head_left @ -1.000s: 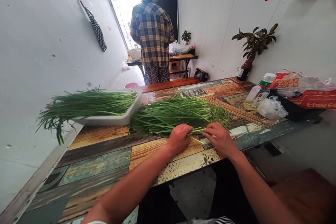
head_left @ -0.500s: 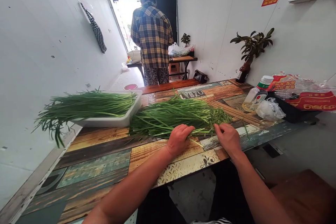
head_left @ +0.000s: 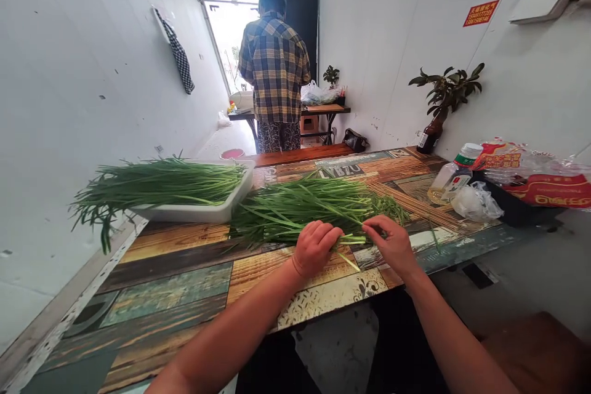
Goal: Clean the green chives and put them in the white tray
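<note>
A loose heap of green chives (head_left: 305,206) lies across the patterned wooden table (head_left: 184,289). My left hand (head_left: 314,249) is closed around a small bunch of chive stalks (head_left: 353,239) at the heap's near edge. My right hand (head_left: 392,242) pinches the same stalks just to the right, fingers curled. A white tray (head_left: 203,210) to the left holds another pile of chives (head_left: 152,184) that hangs over its left end. A single stalk lies on the table between my hands.
A bundle of thin wooden skewers (head_left: 415,202), a clear bottle (head_left: 451,175), a crumpled plastic bag (head_left: 475,202) and red packaging (head_left: 540,178) sit at the right. A potted plant in a bottle (head_left: 436,104) stands by the wall. A person in a plaid shirt (head_left: 276,68) stands at a far table, back turned.
My right hand slid right along the stalks, then came back left toward my left hand. The left hand stayed closed on the bunch. The view tilted slightly downward.
</note>
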Tool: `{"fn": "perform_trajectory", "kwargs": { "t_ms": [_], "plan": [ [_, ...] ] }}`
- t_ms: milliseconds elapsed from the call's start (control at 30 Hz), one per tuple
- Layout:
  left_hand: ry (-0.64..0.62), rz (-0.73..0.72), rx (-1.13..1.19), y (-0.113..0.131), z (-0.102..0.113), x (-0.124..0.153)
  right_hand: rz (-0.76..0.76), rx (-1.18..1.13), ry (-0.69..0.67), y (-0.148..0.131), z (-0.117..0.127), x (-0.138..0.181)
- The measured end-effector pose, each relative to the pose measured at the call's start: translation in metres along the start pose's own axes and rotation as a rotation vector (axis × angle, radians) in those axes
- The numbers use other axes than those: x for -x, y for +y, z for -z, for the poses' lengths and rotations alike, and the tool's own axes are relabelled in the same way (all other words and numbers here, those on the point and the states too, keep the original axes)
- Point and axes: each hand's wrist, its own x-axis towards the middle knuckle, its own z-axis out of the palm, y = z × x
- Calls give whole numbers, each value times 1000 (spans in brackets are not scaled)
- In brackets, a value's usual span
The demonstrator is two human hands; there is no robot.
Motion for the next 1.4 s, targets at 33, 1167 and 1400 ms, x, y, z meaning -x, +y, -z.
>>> {"fn": "perform_trajectory", "kwargs": {
  "t_ms": [33, 1167, 1400],
  "plan": [
    [1, -3, -26, 0, 0, 1, 34, 7, -29, -4, 2, 1],
    [-248, -62, -138, 2, -6, 3, -423, 70, 84, -3, 5, -2],
    [-232, -62, -115, 3, -8, 5, -600, -405, -89, -19, -19, 2]
  ]
}}
